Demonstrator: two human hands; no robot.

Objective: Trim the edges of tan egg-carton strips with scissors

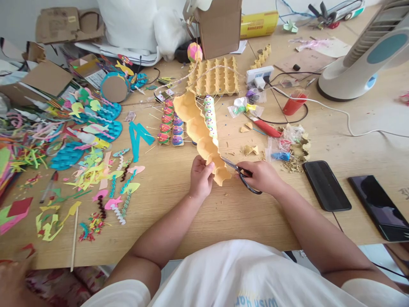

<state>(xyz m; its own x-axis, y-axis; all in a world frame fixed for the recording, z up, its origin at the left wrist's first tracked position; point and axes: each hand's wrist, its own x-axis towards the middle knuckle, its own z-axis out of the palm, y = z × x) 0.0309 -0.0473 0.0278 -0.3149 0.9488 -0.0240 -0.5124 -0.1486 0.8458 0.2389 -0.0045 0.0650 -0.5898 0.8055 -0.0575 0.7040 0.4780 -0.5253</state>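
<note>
A long tan strip of egg carton is pinched in my left hand near its lower end. My right hand is closed round the handles of black-handled scissors, whose blades touch the strip's right edge. Behind the strip stand painted carton pieces: a red one, a purple one and a white dotted one. A larger tan egg tray lies farther back.
Colourful paper cutouts cover the left side. Right are a phone, a second phone, a red cup, a white fan and carton scraps. Another person's hand shows at bottom left.
</note>
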